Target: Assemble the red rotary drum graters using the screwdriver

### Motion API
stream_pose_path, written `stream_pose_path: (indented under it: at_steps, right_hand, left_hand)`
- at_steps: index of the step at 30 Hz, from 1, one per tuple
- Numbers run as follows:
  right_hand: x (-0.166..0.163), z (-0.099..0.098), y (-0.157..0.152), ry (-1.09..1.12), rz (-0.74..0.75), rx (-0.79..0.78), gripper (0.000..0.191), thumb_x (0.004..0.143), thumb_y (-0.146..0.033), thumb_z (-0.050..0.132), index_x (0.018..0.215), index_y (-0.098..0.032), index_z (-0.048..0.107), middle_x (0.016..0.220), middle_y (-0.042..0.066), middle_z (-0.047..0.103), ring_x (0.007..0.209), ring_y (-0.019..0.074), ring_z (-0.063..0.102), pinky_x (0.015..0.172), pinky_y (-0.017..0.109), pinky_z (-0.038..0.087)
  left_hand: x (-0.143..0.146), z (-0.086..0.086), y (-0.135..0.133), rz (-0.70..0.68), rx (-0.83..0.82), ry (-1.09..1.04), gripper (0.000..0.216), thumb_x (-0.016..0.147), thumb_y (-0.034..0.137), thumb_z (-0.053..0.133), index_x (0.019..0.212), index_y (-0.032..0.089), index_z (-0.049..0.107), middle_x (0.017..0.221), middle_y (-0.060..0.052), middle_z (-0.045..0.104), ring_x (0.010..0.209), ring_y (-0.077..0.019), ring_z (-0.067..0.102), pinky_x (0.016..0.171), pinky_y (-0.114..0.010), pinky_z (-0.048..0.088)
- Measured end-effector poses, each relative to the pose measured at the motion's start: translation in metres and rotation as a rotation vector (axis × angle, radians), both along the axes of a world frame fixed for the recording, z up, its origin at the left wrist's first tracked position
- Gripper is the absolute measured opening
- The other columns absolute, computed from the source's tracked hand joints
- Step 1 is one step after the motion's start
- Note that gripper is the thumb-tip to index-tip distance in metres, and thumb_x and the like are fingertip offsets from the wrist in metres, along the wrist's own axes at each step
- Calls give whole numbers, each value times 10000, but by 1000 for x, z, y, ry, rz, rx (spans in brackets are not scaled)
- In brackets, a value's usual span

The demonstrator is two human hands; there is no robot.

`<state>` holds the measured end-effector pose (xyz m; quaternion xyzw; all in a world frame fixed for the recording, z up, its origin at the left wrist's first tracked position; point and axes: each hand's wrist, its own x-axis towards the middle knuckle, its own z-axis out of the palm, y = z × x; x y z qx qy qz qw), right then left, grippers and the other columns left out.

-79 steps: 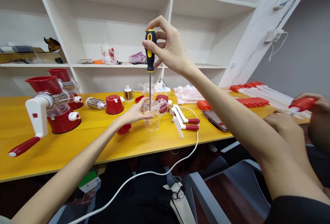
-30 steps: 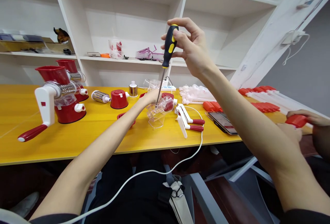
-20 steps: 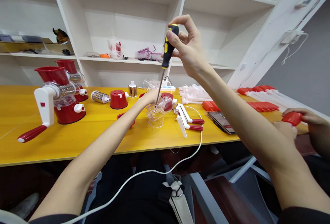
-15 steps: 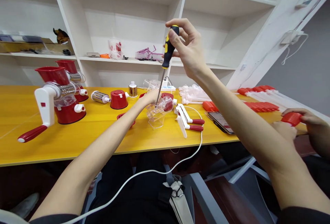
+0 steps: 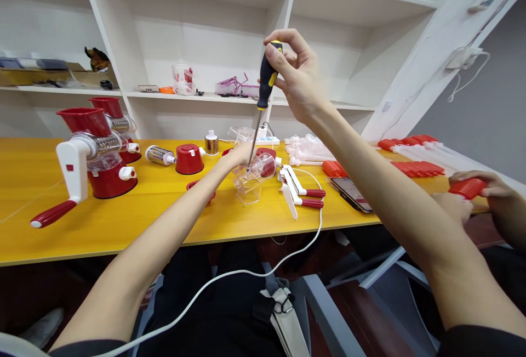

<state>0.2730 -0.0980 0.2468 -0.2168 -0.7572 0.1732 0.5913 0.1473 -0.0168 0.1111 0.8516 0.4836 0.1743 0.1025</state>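
Right hand (image 5: pixel 298 74) gripping black-and-yellow-handled screwdriver (image 5: pixel 265 80) at twelve o'clock, tip down in clear plastic housing (image 5: pixel 251 177) mid yellow table (image 5: pixel 164 214), left hand (image 5: pixel 239 155) closed on the housing, white cable (image 5: pixel 263 269) at six o'clock.

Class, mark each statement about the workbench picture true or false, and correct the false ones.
1. The right hand holds a screwdriver by its handle. True.
2. The screwdriver tip points into a red bowl. False: it meets the clear plastic housing.
3. The left hand rests on that housing. True.
4. The phone lies on a shelf. False: it lies on the yellow table.
5. A co-worker's hand holds a red part. True.
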Motion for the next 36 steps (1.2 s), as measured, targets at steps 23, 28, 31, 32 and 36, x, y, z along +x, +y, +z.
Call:
stream_pose_path:
  at_steps: [23,28,31,32,36]
  right_hand:
    - [10,2,3,20,164,-1,296,792,-545,664,1009,-346,635,1070,24,710,1120,260,616,889,370,552]
    - [6,-1,6,45,119,14,250,768,-532,700,950,-376,631,863,6,673,971,263,633,838,394,556]
    - [3,-1,8,70,75,27,239,771,-559,676,928,-384,636,863,13,677,969,281,634,812,410,561]
    - [3,-1,7,67,71,23,239,782,-562,659,937,-381,639,907,16,692,1002,283,633,815,409,562]
    - [6,3,2,10,121,2,273,818,-564,620,999,-362,653,1114,12,717,1169,273,610,869,387,558]
  left_hand:
    - [-3,1,-1,-23,49,69,106,767,121,605,670,163,597,541,-32,521,646,-220,572,642,-314,396]
    - [-2,2,-1,-21,60,129,132,773,133,607,646,165,588,528,-22,497,637,-218,570,630,-312,388]
    - [-1,1,-1,-18,73,156,94,784,141,589,694,159,611,562,-28,522,637,-210,570,619,-303,387]
    - [-1,1,0,-16,76,160,84,790,143,579,719,156,621,577,-33,538,642,-209,574,619,-301,390]
    - [-1,1,0,-12,85,174,81,796,138,570,761,141,643,655,-67,601,689,-216,598,641,-299,403]
